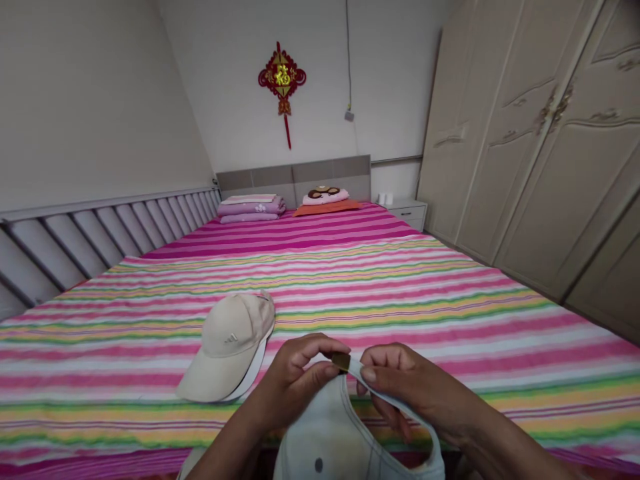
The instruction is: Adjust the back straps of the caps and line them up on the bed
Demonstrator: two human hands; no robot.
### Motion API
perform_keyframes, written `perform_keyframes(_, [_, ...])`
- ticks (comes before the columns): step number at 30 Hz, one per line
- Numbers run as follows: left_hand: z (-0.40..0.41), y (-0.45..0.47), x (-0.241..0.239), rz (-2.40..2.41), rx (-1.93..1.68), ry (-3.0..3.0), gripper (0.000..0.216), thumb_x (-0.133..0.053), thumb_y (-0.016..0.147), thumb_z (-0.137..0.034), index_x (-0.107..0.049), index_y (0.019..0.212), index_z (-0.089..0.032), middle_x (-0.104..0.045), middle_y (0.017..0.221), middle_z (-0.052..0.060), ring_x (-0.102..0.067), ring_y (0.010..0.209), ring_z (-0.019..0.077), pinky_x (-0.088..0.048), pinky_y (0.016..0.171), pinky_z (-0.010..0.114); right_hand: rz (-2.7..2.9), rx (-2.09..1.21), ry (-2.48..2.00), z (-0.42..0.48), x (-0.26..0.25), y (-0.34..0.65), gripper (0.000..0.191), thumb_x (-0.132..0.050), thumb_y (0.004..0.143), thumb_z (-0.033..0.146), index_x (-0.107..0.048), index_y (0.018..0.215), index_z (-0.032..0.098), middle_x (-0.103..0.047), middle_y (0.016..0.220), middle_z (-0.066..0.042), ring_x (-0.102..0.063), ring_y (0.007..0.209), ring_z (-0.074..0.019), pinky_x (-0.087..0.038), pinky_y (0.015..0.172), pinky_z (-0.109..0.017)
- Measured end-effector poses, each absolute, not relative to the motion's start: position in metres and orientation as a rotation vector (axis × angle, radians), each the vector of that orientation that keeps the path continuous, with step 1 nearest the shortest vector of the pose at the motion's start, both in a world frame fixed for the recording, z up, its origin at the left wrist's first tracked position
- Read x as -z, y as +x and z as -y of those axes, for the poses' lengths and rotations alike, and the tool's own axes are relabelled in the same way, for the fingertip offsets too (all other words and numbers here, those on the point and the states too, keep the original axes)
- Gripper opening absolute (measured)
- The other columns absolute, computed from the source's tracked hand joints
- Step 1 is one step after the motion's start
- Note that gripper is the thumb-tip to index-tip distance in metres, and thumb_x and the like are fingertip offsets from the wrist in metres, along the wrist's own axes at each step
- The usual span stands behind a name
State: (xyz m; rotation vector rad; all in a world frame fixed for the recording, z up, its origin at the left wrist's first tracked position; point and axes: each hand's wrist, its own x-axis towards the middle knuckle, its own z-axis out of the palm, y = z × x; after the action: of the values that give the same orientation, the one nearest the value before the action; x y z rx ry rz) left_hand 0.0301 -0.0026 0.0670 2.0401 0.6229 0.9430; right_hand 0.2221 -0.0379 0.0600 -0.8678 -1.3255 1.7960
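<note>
A pale cap (320, 427) is held up at the near edge of the bed, its back opening and adjusting strap facing me. My left hand (300, 373) pinches the brass-coloured buckle (341, 362) between thumb and fingers. Just right of the buckle, my right hand (405, 380) grips the strap (395, 402) between thumb and forefinger, its other fingers curled behind. To the left, a beige cap (230, 340) with a small logo lies on the bedspread, stacked over a white cap whose brim (255, 373) shows beneath. The front of the held cap is hidden.
The bed has a striped bedspread (350, 287). Folded purple bedding (253, 208) and a pink folded item (325, 198) sit by the headboard (320, 172). A railing (115, 227) runs along the left. On the right stand a wardrobe (540, 173) and a nightstand (410, 212).
</note>
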Motion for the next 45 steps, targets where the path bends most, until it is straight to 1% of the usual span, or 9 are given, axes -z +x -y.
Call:
perform_keyframes(8, [0.005,0.032,-0.075,-0.613,-0.885,2.159,0.02,-0.05,0.082,-0.022,-0.06,0.099,-0.019,-0.063,0.087,0.003,-0.056,0.08,0.0121,-0.041,0.072,0.022,1.206,-1.833,-0.822,0.037,-0.063,0.216,0.022,-0.059,0.069,0.033,-0.055,0.059,0.013,-0.051,0.033,0.004,-0.032,0.024,-0.0026,-0.022,0.026,-0.013])
perform_keyframes(13, [0.007,0.03,-0.077,-0.598,-0.837,2.202,0.022,-0.049,0.082,-0.022,-0.058,0.102,-0.019,-0.062,0.091,0.003,-0.056,0.084,0.0124,-0.04,0.075,0.023,1.17,-1.849,-0.786,0.036,-0.063,0.215,0.016,-0.058,0.066,0.026,-0.056,0.055,0.013,-0.051,0.034,0.003,-0.036,0.025,-0.0038,-0.024,0.026,-0.013])
perform_keyframes(20, [0.009,0.031,-0.079,-0.593,-0.79,2.214,0.022,-0.048,0.083,-0.021,-0.058,0.102,-0.02,-0.062,0.09,0.003,-0.056,0.084,0.0122,-0.04,0.075,0.023,1.17,-1.836,-0.723,0.035,-0.062,0.218,0.02,-0.06,0.066,0.028,-0.055,0.054,0.014,-0.051,0.036,0.004,-0.037,0.025,-0.0043,-0.025,0.025,-0.014])
perform_keyframes(26, [0.01,0.036,-0.066,-0.641,-0.898,1.941,0.018,-0.049,0.082,-0.027,-0.06,0.094,-0.02,-0.061,0.085,0.002,-0.054,0.079,0.0119,-0.039,0.072,0.022,1.173,-1.802,-0.771,0.038,-0.06,0.216,0.025,-0.063,0.067,0.035,-0.055,0.057,0.013,-0.049,0.036,0.005,-0.035,0.027,-0.0031,-0.022,0.028,-0.014])
perform_keyframes(29, [0.009,0.039,-0.064,-0.618,-0.935,1.852,0.019,-0.049,0.082,-0.03,-0.06,0.093,-0.019,-0.059,0.082,0.002,-0.053,0.076,0.0119,-0.039,0.069,0.022,1.166,-1.773,-0.754,0.039,-0.059,0.215,0.026,-0.062,0.069,0.037,-0.056,0.06,0.013,-0.05,0.038,0.004,-0.036,0.028,-0.0033,-0.024,0.03,-0.014])
perform_keyframes(32, [0.002,0.042,-0.075,-0.594,-0.96,1.859,0.02,-0.049,0.082,-0.03,-0.06,0.094,-0.019,-0.059,0.083,0.002,-0.052,0.077,0.0122,-0.04,0.07,0.023,1.218,-1.698,-0.737,0.035,-0.067,0.215,0.025,-0.059,0.072,0.036,-0.056,0.061,0.013,-0.051,0.039,0.004,-0.038,0.031,-0.0041,-0.028,0.033,-0.015])
perform_keyframes(37, [-0.021,0.047,-0.108,-0.529,-1.027,1.906,0.021,-0.05,0.081,-0.031,-0.06,0.095,-0.019,-0.059,0.084,0.002,-0.053,0.077,0.0119,-0.04,0.07,0.022,1.295,-1.564,-0.698,0.014,-0.098,0.219,0.022,-0.057,0.074,0.032,-0.054,0.062,0.014,-0.048,0.037,0.005,-0.035,0.029,-0.0041,-0.027,0.033,-0.016])
perform_keyframes(41, [-0.035,0.046,-0.12,-0.519,-1.093,2.096,0.02,-0.05,0.081,-0.029,-0.06,0.096,-0.019,-0.059,0.088,0.003,-0.053,0.081,0.0134,-0.04,0.074,0.024,1.446,-1.392,-0.721,-0.002,-0.113,0.223,0.022,-0.056,0.074,0.033,-0.054,0.062,0.015,-0.049,0.04,0.006,-0.036,0.03,-0.0038,-0.027,0.035,-0.017])
perform_keyframes(45, [-0.035,0.041,-0.108,-0.54,-1.104,2.154,0.021,-0.046,0.083,-0.027,-0.059,0.098,-0.018,-0.059,0.094,0.006,-0.053,0.089,0.0164,-0.04,0.08,0.029,1.514,-1.358,-0.789,-0.006,-0.102,0.22,0.026,-0.057,0.074,0.037,-0.052,0.061,0.015,-0.047,0.039,0.007,-0.035,0.031,-0.0038,-0.028,0.035,-0.017])
